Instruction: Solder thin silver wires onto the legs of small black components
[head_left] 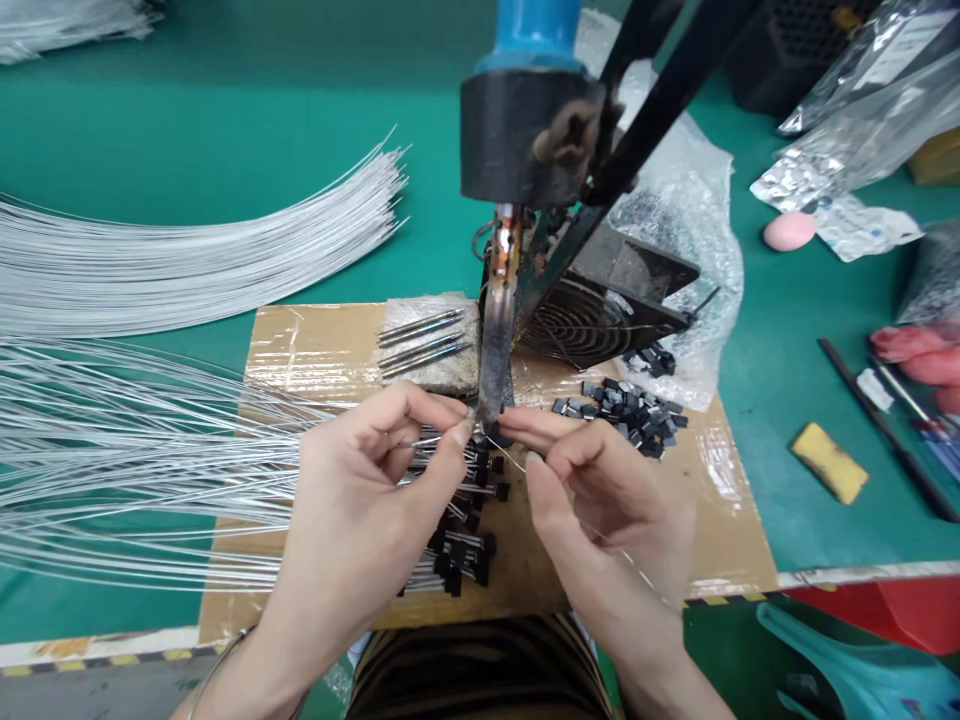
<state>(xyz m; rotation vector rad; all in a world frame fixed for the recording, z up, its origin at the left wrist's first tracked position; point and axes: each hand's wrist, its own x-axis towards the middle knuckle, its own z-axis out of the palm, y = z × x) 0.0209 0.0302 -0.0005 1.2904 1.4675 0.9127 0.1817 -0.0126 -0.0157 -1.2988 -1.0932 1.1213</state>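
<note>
A soldering iron (501, 330) with a blue handle is clamped in a black stand, its tip pointing down between my hands. My left hand (375, 490) is closed in a pinch on a thin cable end just left of the tip. Thumb and fingers of my right hand (607, 510) grip a thin solder wire (506, 453), which runs up to the tip. The small part right at the tip is largely hidden by my fingers. Beneath and beside my left hand lie grey cables (150, 470) ending in black connectors (469, 550).
Loose black connectors (637, 410) are piled on the cardboard (720, 520) at right, by a black fan (585, 315). Spare metal tips (424, 340) rest on a pad. A cable bundle (187, 260) lies behind. A yellow sponge (829, 463) sits far right.
</note>
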